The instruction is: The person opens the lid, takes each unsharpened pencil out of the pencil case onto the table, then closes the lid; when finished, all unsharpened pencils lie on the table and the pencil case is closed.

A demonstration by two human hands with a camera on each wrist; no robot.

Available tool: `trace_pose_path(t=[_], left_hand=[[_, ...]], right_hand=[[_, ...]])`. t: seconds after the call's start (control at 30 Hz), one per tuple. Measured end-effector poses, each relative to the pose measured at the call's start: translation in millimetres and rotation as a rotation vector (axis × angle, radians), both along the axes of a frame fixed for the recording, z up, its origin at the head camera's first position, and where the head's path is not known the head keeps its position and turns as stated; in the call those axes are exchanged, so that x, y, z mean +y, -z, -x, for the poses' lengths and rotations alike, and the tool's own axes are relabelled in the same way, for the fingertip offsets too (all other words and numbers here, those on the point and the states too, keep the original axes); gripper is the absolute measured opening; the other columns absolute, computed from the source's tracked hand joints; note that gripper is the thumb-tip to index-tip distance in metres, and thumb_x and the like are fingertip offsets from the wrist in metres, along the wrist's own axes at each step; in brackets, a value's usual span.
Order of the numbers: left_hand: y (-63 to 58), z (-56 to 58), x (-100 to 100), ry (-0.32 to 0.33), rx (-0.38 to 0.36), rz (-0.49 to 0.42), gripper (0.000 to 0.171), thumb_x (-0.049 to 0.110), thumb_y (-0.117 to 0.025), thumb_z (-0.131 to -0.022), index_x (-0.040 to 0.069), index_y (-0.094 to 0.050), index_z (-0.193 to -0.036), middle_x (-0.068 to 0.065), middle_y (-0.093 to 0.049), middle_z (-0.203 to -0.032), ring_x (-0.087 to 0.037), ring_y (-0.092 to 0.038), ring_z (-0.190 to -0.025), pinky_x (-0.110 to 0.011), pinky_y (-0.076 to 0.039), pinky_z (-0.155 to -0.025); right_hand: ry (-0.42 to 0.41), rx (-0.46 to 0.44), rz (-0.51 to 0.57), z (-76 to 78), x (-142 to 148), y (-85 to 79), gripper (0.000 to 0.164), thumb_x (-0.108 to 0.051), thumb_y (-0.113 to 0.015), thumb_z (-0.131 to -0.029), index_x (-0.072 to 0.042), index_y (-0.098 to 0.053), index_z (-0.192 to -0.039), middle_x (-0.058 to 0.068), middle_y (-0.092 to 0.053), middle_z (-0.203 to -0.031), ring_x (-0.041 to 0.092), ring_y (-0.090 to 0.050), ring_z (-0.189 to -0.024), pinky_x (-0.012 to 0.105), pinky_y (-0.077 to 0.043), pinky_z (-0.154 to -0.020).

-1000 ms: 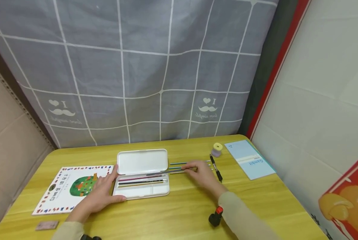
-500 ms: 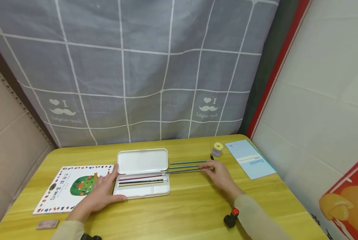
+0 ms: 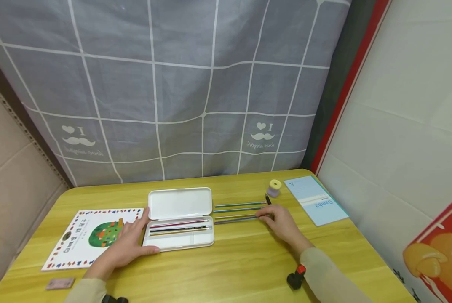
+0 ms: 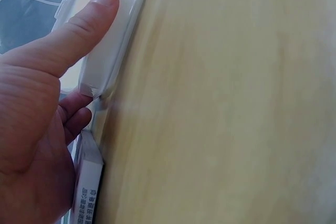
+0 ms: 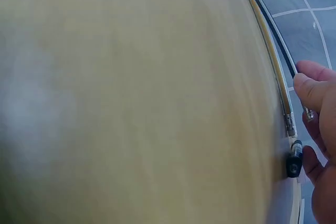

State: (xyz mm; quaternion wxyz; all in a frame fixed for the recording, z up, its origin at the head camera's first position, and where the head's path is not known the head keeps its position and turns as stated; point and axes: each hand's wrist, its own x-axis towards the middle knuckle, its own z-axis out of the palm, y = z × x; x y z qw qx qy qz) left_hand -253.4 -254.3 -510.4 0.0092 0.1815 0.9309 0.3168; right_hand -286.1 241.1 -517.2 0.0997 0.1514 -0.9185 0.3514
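An open white pencil case lies on the table with several pencils in its lower half. My left hand holds its left end, the thumb at the front edge and the fingers at the back; the left wrist view shows the thumb over the case. Right of the case, my right hand pinches a dark pencil near its metal-banded end. This pencil is nearest me in a row with a yellow pencil and two bluish-green pencils behind it.
A white picture book lies left of the case, a pinkish block in front of it. Behind my right hand are a black pen, partly hidden, and a yellow-and-purple round object. A light-blue notebook lies far right.
My right hand has moved right, drawing the dark pencil away from over the case to lie in front of the other loose pencils. The left hand has stayed on the case.
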Motion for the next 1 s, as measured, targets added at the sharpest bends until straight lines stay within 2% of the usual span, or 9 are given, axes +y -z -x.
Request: trace_pose_path(t=[0.23, 0.4, 0.63, 0.87, 1.0], left_hand=[[1.3, 1.6, -0.4, -0.001, -0.002, -0.01, 0.134, 0.056, -0.087, -0.078, 0.007, 0.0, -0.168, -0.024, -0.052, -0.152, -0.06, -0.021, -0.147, -0.079, -0.006, -0.115], [3.1, 2.2, -1.3, 0.0, 0.012, -0.002, 0.136, 0.057, -0.087, -0.077, 0.007, 0.0, -0.168, -0.023, -0.053, -0.15, -0.058, -0.026, -0.145, -0.077, -0.009, -0.115], [4.9, 2.9, -2.6, -0.009, 0.003, 0.001, 0.135, 0.058, -0.086, -0.078, 0.01, 0.001, -0.169, -0.023, -0.052, -0.152, -0.059, -0.021, -0.148, -0.078, -0.007, -0.115], [3.4, 2.2, -1.6, -0.005, -0.01, -0.016, 0.135, 0.057, -0.087, -0.077, 0.009, 0.0, -0.168, -0.024, -0.051, -0.153, -0.06, -0.018, -0.148, -0.079, -0.005, -0.115], [2.9, 0.6, -1.6, -0.009, -0.02, -0.012, 0.134, 0.056, -0.087, -0.078, 0.01, 0.001, -0.169, -0.025, -0.049, -0.154, -0.061, -0.017, -0.148, -0.08, -0.004, -0.114]], right_hand=[[-0.003, 0.043, -0.105, -1.0, -1.8, 0.5, 0.016, -0.009, -0.081, -0.09, -0.022, -0.083, -0.099, -0.009, -0.075, -0.102, 0.018, -0.065, -0.099, 0.043, -0.055, -0.091], [-0.012, 0.018, -0.125, -1.1, 0.2, -1.4, 0.014, -0.009, -0.082, -0.09, -0.022, -0.083, -0.097, -0.009, -0.076, -0.102, 0.019, -0.066, -0.099, 0.045, -0.055, -0.091], [-0.026, 0.01, -0.127, 0.2, 4.2, -0.6, 0.013, -0.01, -0.082, -0.09, -0.019, -0.083, -0.097, -0.01, -0.075, -0.101, 0.019, -0.067, -0.099, 0.045, -0.056, -0.091], [-0.01, 0.027, -0.028, -0.3, -0.4, -2.6, 0.012, -0.015, -0.085, -0.089, -0.017, -0.083, -0.101, -0.01, -0.075, -0.099, 0.012, -0.071, -0.091, 0.035, -0.06, -0.083], [-0.033, 0.019, 0.057, 0.9, -13.1, -7.4, 0.023, -0.017, -0.086, -0.087, -0.012, -0.082, -0.109, -0.004, -0.077, -0.107, 0.019, -0.073, -0.097, 0.035, -0.061, -0.085]])
